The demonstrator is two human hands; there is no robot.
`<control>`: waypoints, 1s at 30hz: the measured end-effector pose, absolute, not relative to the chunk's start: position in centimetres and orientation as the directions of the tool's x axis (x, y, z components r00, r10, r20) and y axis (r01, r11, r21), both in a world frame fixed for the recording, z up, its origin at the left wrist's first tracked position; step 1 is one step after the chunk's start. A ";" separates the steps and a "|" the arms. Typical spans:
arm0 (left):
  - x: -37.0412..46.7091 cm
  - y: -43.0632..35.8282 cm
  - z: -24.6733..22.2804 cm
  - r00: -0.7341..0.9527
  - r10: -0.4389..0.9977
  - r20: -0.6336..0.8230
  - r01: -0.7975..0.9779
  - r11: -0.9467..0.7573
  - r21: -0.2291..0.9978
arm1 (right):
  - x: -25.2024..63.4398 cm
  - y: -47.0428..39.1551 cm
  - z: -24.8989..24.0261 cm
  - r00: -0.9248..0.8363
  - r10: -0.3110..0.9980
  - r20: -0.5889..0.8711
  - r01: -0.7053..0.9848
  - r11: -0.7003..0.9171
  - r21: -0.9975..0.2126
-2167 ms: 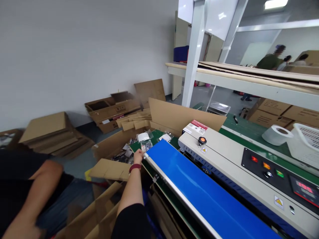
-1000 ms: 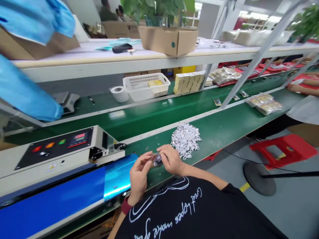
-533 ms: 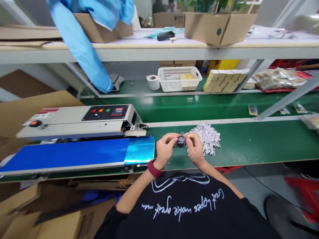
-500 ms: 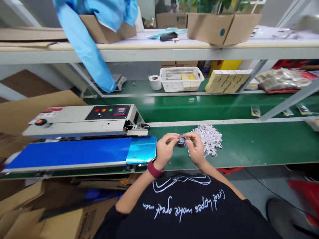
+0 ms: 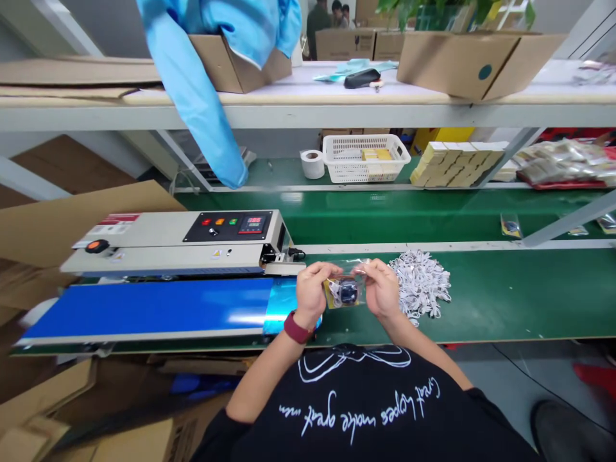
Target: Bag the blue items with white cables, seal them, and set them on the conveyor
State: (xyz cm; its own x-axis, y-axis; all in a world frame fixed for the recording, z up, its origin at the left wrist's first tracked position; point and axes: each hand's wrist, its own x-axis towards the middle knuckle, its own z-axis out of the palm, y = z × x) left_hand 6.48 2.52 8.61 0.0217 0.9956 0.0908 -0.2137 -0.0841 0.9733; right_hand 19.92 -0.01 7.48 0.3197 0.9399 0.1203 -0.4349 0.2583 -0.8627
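Note:
Between my two hands hangs a clear plastic bag point(image 5: 345, 292) with a dark round item, a white cable and a yellow card inside. My left hand point(image 5: 312, 289) pinches its upper left corner, and a dark red band circles that wrist. My right hand point(image 5: 382, 287) grips the upper right corner. Just right of my right hand lies a heap of white cables point(image 5: 423, 285) on the green bench point(image 5: 491, 289). A sealing machine point(image 5: 173, 240) with a blue conveyor belt point(image 5: 163, 305) stands to the left, its belt end close to my left hand.
Behind stand a white basket point(image 5: 366, 160), a paper roll point(image 5: 312, 164) and stacked cards point(image 5: 457, 164). Bagged items point(image 5: 511, 225) lie at the right. A shelf point(image 5: 312, 115) spans overhead, with a blue garment point(image 5: 202, 109) hanging down. A slanted metal post point(image 5: 572, 218) crosses the right side.
The bag, earlier bunched and mostly hidden by my fingers, is now spread out with its contents showing. My hands have moved slightly apart. The view has shifted, so the surroundings sit further right.

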 end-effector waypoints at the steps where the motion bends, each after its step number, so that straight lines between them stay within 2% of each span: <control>1: 5.9 2.6 8.5 -0.027 0.988 0.149 -0.125 -0.151 0.981 | 19.5 0.2 7.4 0.334 0.936 0.110 -0.427 0.254 -0.868; 3: 4.7 2.6 8.2 -0.080 0.952 0.294 0.077 -0.289 0.954 | 18.9 0.6 7.0 0.336 0.931 0.144 -0.325 0.258 -0.910; 5: 3.6 2.6 8.1 -0.053 0.931 0.361 0.172 -0.348 0.922 | 18.4 0.9 6.5 0.262 0.950 0.168 -0.220 0.229 -0.948; 7: 2.5 2.6 8.2 0.014 0.937 0.350 0.161 -0.347 0.924 | 17.9 1.0 6.1 0.169 0.976 0.134 -0.184 0.165 -0.969; 10: 1.4 2.2 8.5 0.089 0.947 0.307 0.099 -0.315 0.944 | 16.6 0.7 6.4 0.146 0.984 0.100 -0.194 0.128 -0.973; 12: 0.9 2.0 8.5 0.089 0.972 0.218 -0.020 -0.217 0.976 | 15.6 0.4 7.0 0.147 0.986 0.074 -0.295 0.115 -0.949; 14: 0.5 1.9 8.2 0.096 0.994 0.051 -0.212 -0.030 0.977 | 14.6 0.3 7.4 0.135 0.991 -0.018 -0.461 0.047 -0.886; 17: -0.5 1.8 7.1 0.125 0.978 -0.166 -0.427 0.204 0.881 | 13.4 0.5 7.6 0.137 0.973 -0.185 -0.635 -0.058 -0.770; 19: -1.6 1.4 6.1 0.189 0.959 -0.211 -0.452 0.275 0.848 | 12.9 0.7 7.4 0.145 0.960 -0.241 -0.671 -0.084 -0.737; 22: -3.1 0.2 4.5 0.335 0.910 -0.244 -0.415 0.375 0.829 | 12.1 0.9 6.9 0.127 0.957 -0.259 -0.685 -0.105 -0.721; 24: -3.8 -0.7 3.4 0.372 0.885 -0.279 -0.392 0.422 0.817 | 11.5 1.2 6.4 0.123 0.953 -0.276 -0.696 -0.115 -0.709; 27: -4.4 -1.2 2.2 0.346 0.876 -0.335 -0.367 0.455 0.811 | 10.4 1.7 5.0 0.157 0.922 -0.354 -0.712 -0.142 -0.688; 30: -4.9 -0.8 1.8 0.243 0.883 -0.402 -0.340 0.466 0.817 | 9.6 2.3 3.2 0.165 0.884 -0.437 -0.699 -0.208 -0.684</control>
State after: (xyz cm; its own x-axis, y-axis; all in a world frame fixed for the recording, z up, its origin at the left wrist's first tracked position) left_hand -4.93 -0.77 1.78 0.2434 0.8826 -0.4023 -0.3397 0.4661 0.8169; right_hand 9.60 2.29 3.21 0.1648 0.8842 -0.4371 -0.6993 -0.2079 -0.6840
